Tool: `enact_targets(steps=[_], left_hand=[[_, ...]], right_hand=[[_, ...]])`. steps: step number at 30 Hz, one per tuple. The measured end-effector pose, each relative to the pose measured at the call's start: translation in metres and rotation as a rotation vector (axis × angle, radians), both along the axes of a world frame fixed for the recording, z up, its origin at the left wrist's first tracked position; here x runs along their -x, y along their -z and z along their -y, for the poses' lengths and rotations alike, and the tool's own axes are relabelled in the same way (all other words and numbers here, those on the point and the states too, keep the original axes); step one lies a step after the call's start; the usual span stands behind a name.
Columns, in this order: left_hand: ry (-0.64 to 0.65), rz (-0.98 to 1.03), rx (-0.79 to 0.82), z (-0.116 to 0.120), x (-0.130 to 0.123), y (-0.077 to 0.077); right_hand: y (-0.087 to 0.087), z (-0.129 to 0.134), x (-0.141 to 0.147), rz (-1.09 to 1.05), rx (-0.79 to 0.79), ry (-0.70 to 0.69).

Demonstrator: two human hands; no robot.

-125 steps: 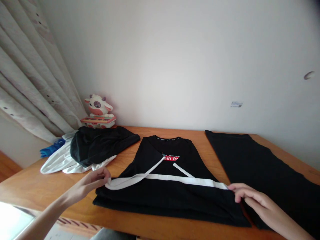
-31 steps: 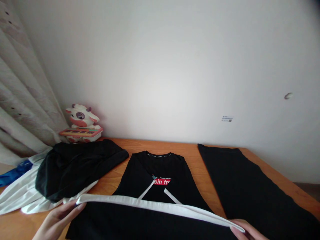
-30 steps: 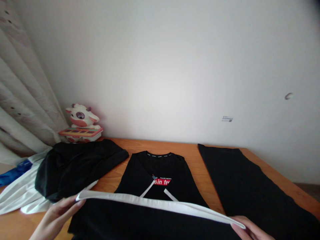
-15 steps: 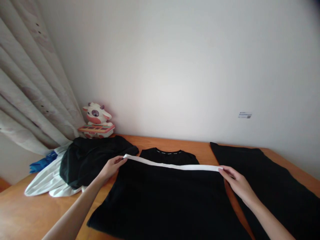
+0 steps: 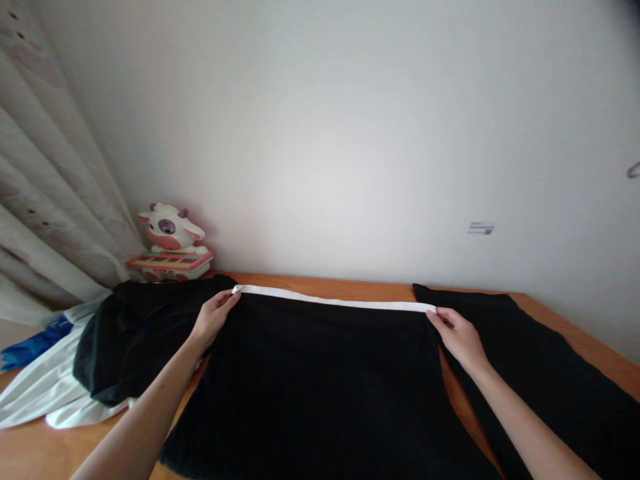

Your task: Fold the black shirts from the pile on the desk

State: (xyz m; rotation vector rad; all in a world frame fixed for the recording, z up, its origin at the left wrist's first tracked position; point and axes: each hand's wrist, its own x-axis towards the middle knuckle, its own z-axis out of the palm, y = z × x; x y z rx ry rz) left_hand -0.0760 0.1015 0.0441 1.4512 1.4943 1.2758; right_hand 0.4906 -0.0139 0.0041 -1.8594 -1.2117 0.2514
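A black garment [image 5: 320, 387] with a white band [image 5: 330, 302] along its far edge is stretched between my hands. My left hand [image 5: 214, 313] pinches the band's left end, and my right hand [image 5: 459, 333] pinches the right end. The band is pulled nearly straight, with a slight dip in the middle. Below it the black cloth spreads toward me, running out of view at the bottom. Whatever lies beneath this cloth is hidden.
A bunched black garment [image 5: 135, 333] lies at the left over white cloth [image 5: 35, 393] and blue cloth [image 5: 35, 343]. Behind it sits a cow toy with a keyboard [image 5: 170, 247]. Another black garment [image 5: 530, 353] lies at right on the wooden table [image 5: 350, 288], beside the wall [image 5: 350, 133].
Both hands have raised the white band and carried it toward the wall. The collar of a black top that showed behind it is now covered. The view has shifted slightly right.
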Motion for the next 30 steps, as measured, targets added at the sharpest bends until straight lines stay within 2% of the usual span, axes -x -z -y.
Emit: enact_targets(steps=[3, 6, 8, 12, 16, 20, 22, 24, 25, 27, 29, 30], left_hand=[[-0.054, -0.124, 0.016, -0.022, -0.009, 0.018], [-0.084, -0.212, 0.003, -0.031, -0.016, 0.037], [-0.087, -0.249, -0.030, -0.034, -0.016, 0.043], [-0.123, -0.281, -0.113, -0.042, -0.014, 0.042], [-0.185, -0.323, -0.182, -0.052, -0.023, 0.039], [-0.125, -0.397, -0.241, -0.047, -0.042, 0.036], [-0.076, -0.442, -0.274, -0.030, -0.043, 0.030], [-0.007, -0.532, -0.305, 0.000, -0.033, 0.023], [0.045, -0.635, -0.322, 0.020, -0.025, 0.020], [0.131, -0.802, -0.241, 0.066, -0.002, 0.018], [0.135, -0.878, -0.051, 0.113, 0.021, 0.023], [0.112, -0.886, -0.020, 0.133, 0.030, 0.026]], right_hand=[[0.010, -0.021, 0.005, 0.012, 0.097, -0.019], [0.023, -0.031, 0.013, 0.028, 0.124, -0.040], [0.025, -0.033, 0.016, 0.059, 0.101, -0.008], [0.016, -0.042, 0.018, 0.126, 0.039, 0.087], [0.009, -0.060, 0.021, 0.150, 0.057, 0.132], [0.011, -0.066, 0.031, 0.142, 0.130, 0.129], [0.010, -0.052, 0.034, 0.141, 0.163, 0.107], [0.006, -0.020, 0.036, 0.123, 0.205, 0.054], [0.003, 0.003, 0.036, 0.103, 0.238, 0.013], [-0.002, 0.056, 0.036, -0.011, 0.361, -0.183], [-0.004, 0.111, 0.038, -0.119, 0.449, -0.288], [-0.004, 0.135, 0.041, -0.168, 0.431, -0.319]])
